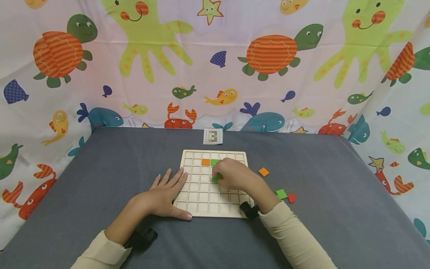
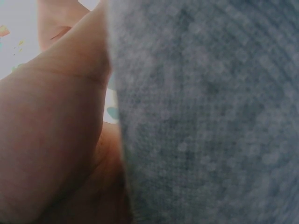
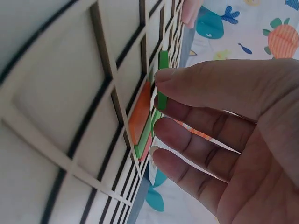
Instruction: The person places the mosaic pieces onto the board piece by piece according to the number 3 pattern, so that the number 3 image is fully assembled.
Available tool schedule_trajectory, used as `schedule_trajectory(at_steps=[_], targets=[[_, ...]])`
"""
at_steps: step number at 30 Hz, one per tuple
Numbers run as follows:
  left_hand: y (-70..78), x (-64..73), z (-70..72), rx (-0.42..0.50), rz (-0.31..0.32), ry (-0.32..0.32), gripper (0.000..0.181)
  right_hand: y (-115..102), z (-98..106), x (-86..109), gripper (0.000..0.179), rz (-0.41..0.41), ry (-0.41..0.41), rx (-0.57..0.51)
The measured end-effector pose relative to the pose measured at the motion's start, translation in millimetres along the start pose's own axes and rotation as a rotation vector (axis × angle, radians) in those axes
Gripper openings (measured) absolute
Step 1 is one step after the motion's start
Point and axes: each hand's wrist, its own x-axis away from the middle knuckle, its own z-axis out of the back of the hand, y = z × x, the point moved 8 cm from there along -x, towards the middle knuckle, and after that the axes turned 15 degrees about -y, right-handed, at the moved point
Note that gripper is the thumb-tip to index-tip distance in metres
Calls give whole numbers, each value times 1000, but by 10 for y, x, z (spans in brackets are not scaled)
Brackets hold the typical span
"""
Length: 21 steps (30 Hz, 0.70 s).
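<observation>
A wooden grid board lies on the table. My right hand is over its upper right part, and in the right wrist view thumb and finger pinch a thin green square tile on edge, close to the grid. An orange tile and a green tile sit side by side in the grid; the right wrist view also shows a sliver of red tile. My left hand rests with spread fingers on the board's left edge, thumb at the lower edge. The left wrist view shows mostly blurred skin and grey cloth.
To the board's right lie a loose orange tile, a green tile and a red tile. Behind the board is a small card with a printed coloured grid. A patterned sea-animal curtain hangs around the grey table.
</observation>
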Motion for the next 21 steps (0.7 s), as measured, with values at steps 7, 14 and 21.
schedule_trajectory(at_steps=[7, 14, 21], targets=[[37, 36, 31, -1, 4, 4, 128, -11, -30, -50, 26, -4, -2, 22], [24, 26, 24, -8, 6, 2, 129, 1, -46, -85, 30, -27, -10, 15], [20, 17, 19, -6, 9, 3, 129, -16, -50, -20, 30, -8, 0, 33]])
